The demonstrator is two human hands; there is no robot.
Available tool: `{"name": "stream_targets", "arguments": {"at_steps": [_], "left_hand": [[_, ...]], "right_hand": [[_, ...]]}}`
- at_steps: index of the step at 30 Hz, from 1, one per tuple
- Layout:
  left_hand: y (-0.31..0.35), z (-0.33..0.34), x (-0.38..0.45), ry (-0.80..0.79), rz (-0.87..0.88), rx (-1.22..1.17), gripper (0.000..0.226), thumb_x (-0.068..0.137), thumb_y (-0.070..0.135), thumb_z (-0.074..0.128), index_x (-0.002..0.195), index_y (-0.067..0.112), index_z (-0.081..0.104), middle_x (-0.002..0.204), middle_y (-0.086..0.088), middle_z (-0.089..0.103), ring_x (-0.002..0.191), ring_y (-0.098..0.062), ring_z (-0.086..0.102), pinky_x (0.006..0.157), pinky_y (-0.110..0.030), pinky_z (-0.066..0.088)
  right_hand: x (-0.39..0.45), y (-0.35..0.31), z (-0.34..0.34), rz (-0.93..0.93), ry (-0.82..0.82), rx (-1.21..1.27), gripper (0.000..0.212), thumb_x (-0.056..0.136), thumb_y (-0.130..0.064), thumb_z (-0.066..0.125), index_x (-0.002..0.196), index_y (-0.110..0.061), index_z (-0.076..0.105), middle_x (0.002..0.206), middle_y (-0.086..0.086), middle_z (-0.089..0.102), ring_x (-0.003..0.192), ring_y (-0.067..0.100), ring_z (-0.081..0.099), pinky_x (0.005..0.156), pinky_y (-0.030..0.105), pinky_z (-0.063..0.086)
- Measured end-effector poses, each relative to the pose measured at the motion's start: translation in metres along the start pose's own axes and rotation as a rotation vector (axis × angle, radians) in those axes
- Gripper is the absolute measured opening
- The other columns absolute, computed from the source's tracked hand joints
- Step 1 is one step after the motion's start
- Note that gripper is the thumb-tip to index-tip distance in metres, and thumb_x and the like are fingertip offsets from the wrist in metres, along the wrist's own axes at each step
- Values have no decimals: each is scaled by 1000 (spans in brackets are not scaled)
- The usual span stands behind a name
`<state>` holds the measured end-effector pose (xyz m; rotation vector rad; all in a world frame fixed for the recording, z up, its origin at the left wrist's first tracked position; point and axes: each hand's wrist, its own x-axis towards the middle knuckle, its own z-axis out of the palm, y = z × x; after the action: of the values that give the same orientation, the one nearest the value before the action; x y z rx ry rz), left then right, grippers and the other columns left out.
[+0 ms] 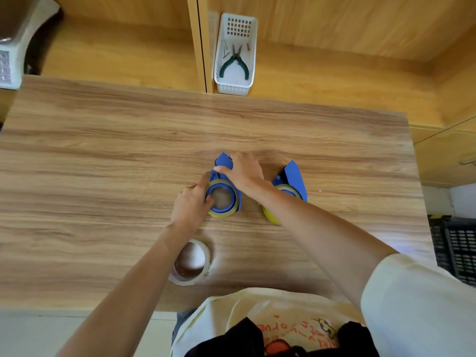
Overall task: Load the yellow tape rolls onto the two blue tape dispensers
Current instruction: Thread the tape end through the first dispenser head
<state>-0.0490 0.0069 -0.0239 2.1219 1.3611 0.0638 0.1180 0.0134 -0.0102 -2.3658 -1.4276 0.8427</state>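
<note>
Wood-grain table (103, 155) fills most of the view, with both bare arms reaching forward over it. Farthest left of the task's things, near the front edge and partly under the left forearm, lies a spare tape roll (192, 262) flat on its side, its hole facing up; it looks pale and translucent, and nothing grips it.

Next comes the left hand (189, 204), resting at the left rim of the near dispenser (224, 186). Its index finger points forward along the roll's outer edge and the thumb sits at the inner rim of the core, so the fingers lightly pinch the yellow roll (222, 213) seated on that dispenser's blue hub. This dispenser lies flat, its long axis running away from the person, blade end pointing to the far side of the table and leaning a little left.

Over its far end spreads the right hand (243, 173), fingers splayed and pressing down on the blue flap, with the thumb touching the body just beyond the roll; it holds the dispenser down rather than closing around it.

Just to the right, apart from both hands, sits the 2nd dispenser (293, 177) with its own yellow tape (270, 215) mounted, partly hidden by the right forearm. Its blue flap points away and slightly right.

Beyond the table, a white basket (224, 60) holds green-handled pliers (235, 63).
</note>
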Motion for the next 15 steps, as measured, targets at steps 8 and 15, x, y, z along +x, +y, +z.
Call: {"name": "stream_targets", "arguments": {"at_steps": [8, 15], "left_hand": [[-3, -1, -8, -51, 27, 15, 64, 97, 20, 55, 153, 23, 26, 99, -18, 68, 92, -42, 63, 79, -45, 48], [12, -8, -22, 33, 80, 65, 66, 95, 23, 57, 153, 24, 26, 157, -1, 34, 132, -30, 47, 97, -46, 45]], "right_hand": [[-2, 12, 4, 69, -15, 168, 34, 90, -37, 67, 88, -3, 68, 84, 10, 72, 77, 25, 66, 67, 38, 53], [-2, 17, -6, 116, -162, 251, 30, 96, -22, 60, 104, 6, 68, 109, 21, 71, 105, 34, 67, 93, 46, 53]]}}
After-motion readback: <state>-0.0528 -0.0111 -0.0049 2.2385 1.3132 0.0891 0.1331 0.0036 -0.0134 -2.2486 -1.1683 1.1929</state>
